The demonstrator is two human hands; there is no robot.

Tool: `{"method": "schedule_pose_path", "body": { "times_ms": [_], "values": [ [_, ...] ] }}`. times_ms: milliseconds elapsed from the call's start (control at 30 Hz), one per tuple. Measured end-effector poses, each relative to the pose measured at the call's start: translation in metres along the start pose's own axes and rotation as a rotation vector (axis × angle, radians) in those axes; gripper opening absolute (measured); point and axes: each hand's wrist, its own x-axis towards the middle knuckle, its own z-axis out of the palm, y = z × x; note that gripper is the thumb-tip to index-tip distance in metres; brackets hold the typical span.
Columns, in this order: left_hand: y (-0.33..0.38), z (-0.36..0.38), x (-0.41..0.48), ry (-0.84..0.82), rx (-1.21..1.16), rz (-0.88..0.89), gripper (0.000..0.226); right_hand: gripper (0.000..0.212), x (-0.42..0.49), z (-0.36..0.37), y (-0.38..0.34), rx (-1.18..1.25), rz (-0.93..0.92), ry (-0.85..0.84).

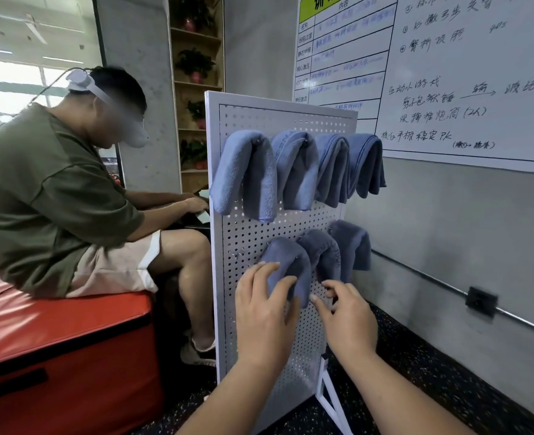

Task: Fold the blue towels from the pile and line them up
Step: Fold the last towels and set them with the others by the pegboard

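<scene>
- Head view: seven folded blue towels point(297, 171) hang on the pegboard point(243, 233), four along its top edge and three lower.
- Left hand point(264, 312) lays spread fingers point(267, 267) on the lower-left towel point(293, 262).
- Right hand point(348, 318), fingers curled, sits beside that towel's bottom edge; I cannot tell if it is pinching.

Both our hands are raised ahead, side by side.
Our left hand point(264, 312) faces palm-forward, fingers spread and nearly straight, its forearm rising from below. Our right hand point(347, 321) sits just beside it, fingers loosely curled, thumb reaching leftward; whether it pinches anything we cannot tell.
</scene>
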Motion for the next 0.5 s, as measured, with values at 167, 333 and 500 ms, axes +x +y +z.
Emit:
{"method": "schedule_pose_path", "body": {
  "times_ms": [167,333,500],
  "values": [
    [0.008,-0.001,-0.047,-0.110,-0.040,-0.037,0.027,0.035,-0.036,-0.005,0.023,-0.018,0.054,-0.094],
    [0.002,0.011,-0.098,-0.304,-0.093,-0.118,0.024,0.036,-0.074,0.000,0.047,-0.043,0.087,-0.186],
    [-0.005,0.025,-0.143,-0.447,-0.108,-0.242,0.022,0.035,-0.109,0.014,0.073,-0.070,0.151,-0.264]
  ]
}}
